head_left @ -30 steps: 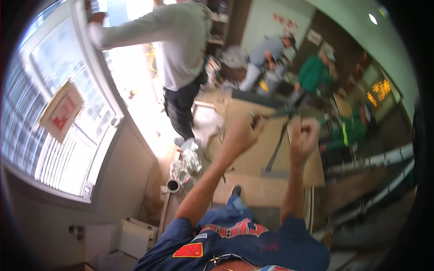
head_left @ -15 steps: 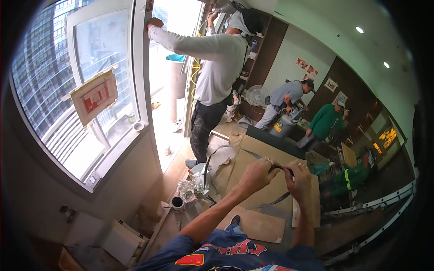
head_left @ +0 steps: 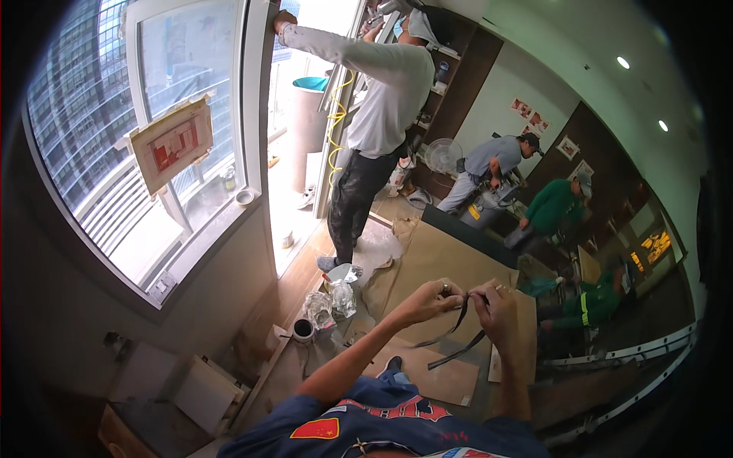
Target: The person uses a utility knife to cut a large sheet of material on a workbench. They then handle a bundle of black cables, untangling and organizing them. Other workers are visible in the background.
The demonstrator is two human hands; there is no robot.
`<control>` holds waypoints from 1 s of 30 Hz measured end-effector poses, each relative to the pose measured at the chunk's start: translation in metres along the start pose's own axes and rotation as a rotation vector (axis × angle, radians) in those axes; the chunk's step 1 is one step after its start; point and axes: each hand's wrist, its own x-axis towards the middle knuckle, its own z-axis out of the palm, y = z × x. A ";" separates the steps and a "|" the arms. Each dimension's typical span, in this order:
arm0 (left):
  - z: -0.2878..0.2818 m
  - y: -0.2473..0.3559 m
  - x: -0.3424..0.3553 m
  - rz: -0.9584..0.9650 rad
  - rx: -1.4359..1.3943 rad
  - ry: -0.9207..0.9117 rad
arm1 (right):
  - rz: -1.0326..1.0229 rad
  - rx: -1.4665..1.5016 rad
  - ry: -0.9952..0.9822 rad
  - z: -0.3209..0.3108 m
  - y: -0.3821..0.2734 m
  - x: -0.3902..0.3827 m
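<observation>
1. The left hand (head_left: 434,302) is seen right of centre, in the lower half of the frame; its fingers are curled nearly closed, and a thin black strap (head_left: 458,353) is pinched between thumb and fingers.
2. The right hand (head_left: 496,307) is held just beside it, with the fingers bent inward and the strap gripped near the same spot; its fingertips are partly hidden by its own knuckles.
3. The strap is hung below both hands in two dark lengths, above a brown board (head_left: 447,252); the part within the fingers is covered, so whether it is knotted cannot be told.
4. At lower centre, a shoe (head_left: 394,364) is shown near a smaller board (head_left: 431,375), whose left part is hidden by the left forearm.
5. Left of the hands, a cup (head_left: 302,339) with a dark inside is placed near crumpled clear plastic (head_left: 328,303); what is wrapped cannot be made out.
6. At the right, a ladder (head_left: 641,375) is lost in shadow, and a crouched person in green (head_left: 599,303) is only dimly seen.
</observation>
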 end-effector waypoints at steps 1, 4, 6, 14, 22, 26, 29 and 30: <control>-0.002 -0.003 0.002 0.010 -0.035 -0.010 | -0.004 0.018 0.011 0.002 0.001 0.001; -0.003 -0.004 0.005 0.060 -0.203 -0.048 | -0.018 0.043 0.051 0.010 0.006 -0.001; 0.002 0.008 0.003 0.041 -0.406 -0.125 | -0.026 0.021 0.087 0.014 0.009 -0.002; -0.003 -0.001 0.006 -0.007 -0.077 0.043 | 0.051 0.048 0.030 0.021 0.010 -0.003; -0.026 0.024 -0.002 0.143 0.140 0.015 | 0.067 0.000 0.012 0.025 -0.005 0.002; -0.020 0.034 0.014 0.168 0.140 0.134 | 0.043 -0.054 0.104 0.020 -0.008 0.014; -0.008 0.052 0.032 0.214 0.052 0.227 | -0.116 -0.201 0.300 0.004 0.001 0.037; -0.009 0.060 0.034 0.279 0.002 0.307 | -0.159 -0.290 0.420 0.004 -0.004 0.049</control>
